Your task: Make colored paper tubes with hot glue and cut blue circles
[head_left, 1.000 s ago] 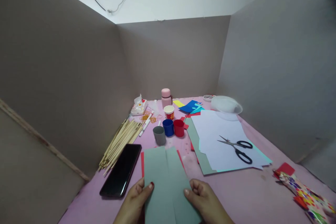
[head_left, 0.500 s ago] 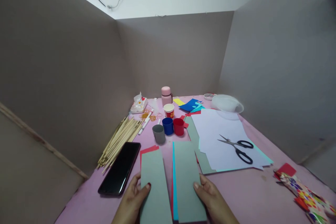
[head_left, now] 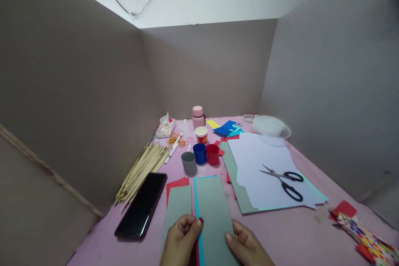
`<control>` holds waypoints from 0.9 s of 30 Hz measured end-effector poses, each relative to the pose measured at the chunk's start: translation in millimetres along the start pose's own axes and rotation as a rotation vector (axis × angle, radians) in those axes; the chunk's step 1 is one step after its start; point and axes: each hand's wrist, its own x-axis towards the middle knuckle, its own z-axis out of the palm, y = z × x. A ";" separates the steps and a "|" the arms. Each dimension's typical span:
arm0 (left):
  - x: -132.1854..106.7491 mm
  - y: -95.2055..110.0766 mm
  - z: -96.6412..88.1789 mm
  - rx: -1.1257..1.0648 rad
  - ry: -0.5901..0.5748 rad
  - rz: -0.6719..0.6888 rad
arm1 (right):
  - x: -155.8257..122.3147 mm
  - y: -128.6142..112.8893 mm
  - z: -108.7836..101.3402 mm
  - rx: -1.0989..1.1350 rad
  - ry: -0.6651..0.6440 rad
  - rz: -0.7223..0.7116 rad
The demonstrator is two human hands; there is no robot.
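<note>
"What are the hands doing?"

"Both are gripping a long grey paper strip (head_left: pixel 213 208) toward the near edge of the table, about midway between its left and right edges. The left hand (head_left: pixel 182 239) is pinching the strip's left side narrowly, thumb on top. The right hand (head_left: pixel 247 243) is holding the opposite side, its thumb pressing on the grey face."

"Is anything showing under it?"

"A bright cyan paper sheet (head_left: pixel 197 204) is peeking out along the left side, and some red is showing lower down beside it."

"And to the left of that?"

"A second, narrower grey strip (head_left: pixel 178 203) is lying over a red paper sheet (head_left: pixel 177 183), and the left hand is covering part of it. I can't tell whether that hand is gripping it too."

"What else is sitting on the table?"

"On its pink cover (head_left: pixel 299 232), a black rectangular phone (head_left: pixel 141 205) is lying near the left edge, just below a bundle of thin wooden sticks (head_left: pixel 143 170). Three short round cups, grey (head_left: pixel 189 164), blue (head_left: pixel 200 154) and red (head_left: pixel 213 156), are standing beyond the strips. Toward the right edge, black-handled metal scissors (head_left: pixel 282 176) are resting on white paper sheets (head_left: pixel 264 153). A pink flask (head_left: pixel 198 120) is standing by the far edge."
</note>
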 end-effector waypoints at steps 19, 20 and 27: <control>-6.2 6.9 -1.7 -0.073 -0.038 -0.013 | -1.7 -2.7 -0.8 -0.020 0.034 0.052; -7.1 8.2 -2.8 -0.052 -0.056 -0.008 | -1.4 -1.6 -1.8 -0.017 0.045 0.052; -9.2 15.8 -21.6 -0.014 0.022 0.053 | -2.3 2.1 -4.6 -0.066 0.194 0.040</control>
